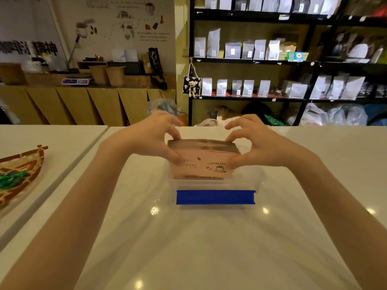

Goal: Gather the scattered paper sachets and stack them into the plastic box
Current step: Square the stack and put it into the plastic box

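Note:
A thick stack of pink paper sachets (202,164), printed with a coffee cup, stands on edge in the clear plastic box (247,185). The box has a blue clip (215,197) on its near side. My left hand (150,139) grips the stack's left end, thumb on the front face and fingers over the top. On the right end, my right hand (253,141) holds it the same way. The stack's lower edge sits inside the box and its upper part rises above the rim.
The box rests on a glossy white table (188,248). A second white table on the left holds a woven basket (18,174) with green contents. Beyond the tables are a wooden counter and black shelves of coffee bags.

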`<state>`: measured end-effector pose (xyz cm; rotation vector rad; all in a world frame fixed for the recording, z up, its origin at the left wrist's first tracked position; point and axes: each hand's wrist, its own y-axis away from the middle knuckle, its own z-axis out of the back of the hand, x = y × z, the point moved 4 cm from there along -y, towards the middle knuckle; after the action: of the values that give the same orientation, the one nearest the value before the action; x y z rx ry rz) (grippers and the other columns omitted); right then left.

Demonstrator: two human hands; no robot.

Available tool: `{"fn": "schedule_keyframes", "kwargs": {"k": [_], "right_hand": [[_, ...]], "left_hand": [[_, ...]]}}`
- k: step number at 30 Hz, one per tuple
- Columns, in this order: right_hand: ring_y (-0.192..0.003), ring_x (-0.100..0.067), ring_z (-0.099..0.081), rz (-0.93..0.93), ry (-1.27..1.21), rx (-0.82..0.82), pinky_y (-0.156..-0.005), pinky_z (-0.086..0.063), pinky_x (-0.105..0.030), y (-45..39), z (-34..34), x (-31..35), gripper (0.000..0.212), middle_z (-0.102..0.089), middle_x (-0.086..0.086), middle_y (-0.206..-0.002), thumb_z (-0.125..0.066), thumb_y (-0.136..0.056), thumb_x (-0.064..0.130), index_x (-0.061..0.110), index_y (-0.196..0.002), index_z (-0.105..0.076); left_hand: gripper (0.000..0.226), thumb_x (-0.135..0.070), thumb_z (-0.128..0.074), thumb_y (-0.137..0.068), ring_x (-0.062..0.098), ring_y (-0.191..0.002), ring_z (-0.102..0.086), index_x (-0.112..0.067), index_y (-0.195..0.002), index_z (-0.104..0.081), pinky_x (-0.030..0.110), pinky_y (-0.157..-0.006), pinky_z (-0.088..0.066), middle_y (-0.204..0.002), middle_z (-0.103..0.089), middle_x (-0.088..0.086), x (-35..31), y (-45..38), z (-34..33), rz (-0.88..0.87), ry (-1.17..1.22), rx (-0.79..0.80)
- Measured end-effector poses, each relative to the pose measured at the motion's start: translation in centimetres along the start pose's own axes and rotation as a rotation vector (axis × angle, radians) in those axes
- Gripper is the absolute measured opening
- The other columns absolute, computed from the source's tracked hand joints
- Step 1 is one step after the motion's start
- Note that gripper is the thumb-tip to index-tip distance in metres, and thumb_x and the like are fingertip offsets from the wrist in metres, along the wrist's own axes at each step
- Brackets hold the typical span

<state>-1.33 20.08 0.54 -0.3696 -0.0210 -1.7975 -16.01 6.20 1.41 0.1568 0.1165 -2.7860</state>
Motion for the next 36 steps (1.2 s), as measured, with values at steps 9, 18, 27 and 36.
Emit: {"fn": "schedule_keyframes", "kwargs": {"k": [9,18,27,36], "right_hand": [[-0.140,-0.021,-0.006,-0.050,0.210,0.285,-0.114,-0.008,-0.045,-1.9,-5.0,-1.3,0.046,-0.024,0.002,-0.151,-0.060,-0.074,0.051,0.023,-0.110,-0.060],[-0.139,-0.023,-0.008,-0.082,0.181,0.274,-0.113,-0.011,-0.046,-2.0,-5.2,-1.3,0.055,-0.026,0.000,-0.150,-0.061,-0.073,0.052,0.025,-0.120,-0.054],[-0.132,-0.018,-0.022,-0.083,0.007,0.127,-0.110,-0.019,-0.041,-1.9,-4.1,-1.1,0.047,-0.039,0.003,-0.141,-0.068,-0.070,0.045,0.027,-0.112,-0.058],[-0.128,-0.018,-0.027,-0.058,0.043,0.101,-0.106,-0.023,-0.037,-2.1,-4.8,-1.1,0.040,-0.045,0.002,-0.136,-0.064,-0.074,0.043,0.022,-0.108,-0.061]], "left_hand": [[0.050,-0.046,-0.065,-0.070,0.024,-0.137,-0.005,-0.022,-0.113,-0.060,0.046,-0.110,-0.014,-0.150,-0.021,-0.001,0.3,-2.4,-5.2,0.041,-0.145,0.232],[0.050,-0.046,-0.063,-0.071,0.027,-0.137,-0.004,-0.023,-0.115,-0.059,0.048,-0.110,-0.015,-0.151,-0.020,0.002,0.5,-2.5,-5.8,0.081,-0.203,0.255],[0.047,-0.043,-0.072,-0.065,0.020,-0.134,-0.018,-0.025,-0.107,-0.062,0.043,-0.108,-0.021,-0.143,-0.034,-0.002,0.8,-2.1,-3.9,0.117,-0.105,0.144],[0.041,-0.036,-0.069,-0.071,0.020,-0.129,-0.027,-0.017,-0.108,-0.064,0.038,-0.105,-0.029,-0.137,-0.044,0.000,0.4,-2.3,-4.2,0.105,-0.163,0.110]]}}
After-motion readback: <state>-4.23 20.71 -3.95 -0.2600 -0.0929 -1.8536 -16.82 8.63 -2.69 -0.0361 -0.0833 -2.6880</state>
